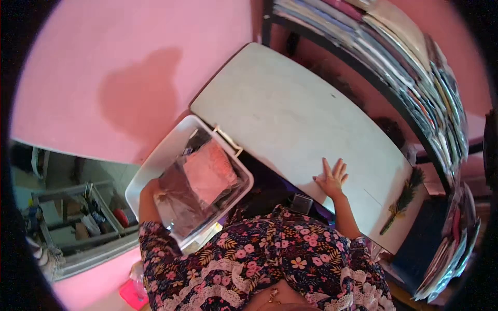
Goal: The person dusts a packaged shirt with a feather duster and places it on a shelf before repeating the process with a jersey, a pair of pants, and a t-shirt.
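Observation:
My right hand [331,179] lies flat on the white table [290,114], palm down, fingers spread, holding nothing. My left hand [154,187] reaches into a white plastic bin [155,155] beside the table's left end. It rests against a clear plastic-wrapped dark fabric packet [174,199], and its fingers are hidden behind the packet. A pink fabric packet [210,171] lies on top in the bin. My floral sleeves and dress fill the bottom of the view.
A small green brush [403,199] lies near the table's right end. A dark shelf rack [415,78] stacked with packed fabrics runs behind the table. A small dark object [301,203] sits at the table's near edge. A grey crate [83,217] of odds stands far left.

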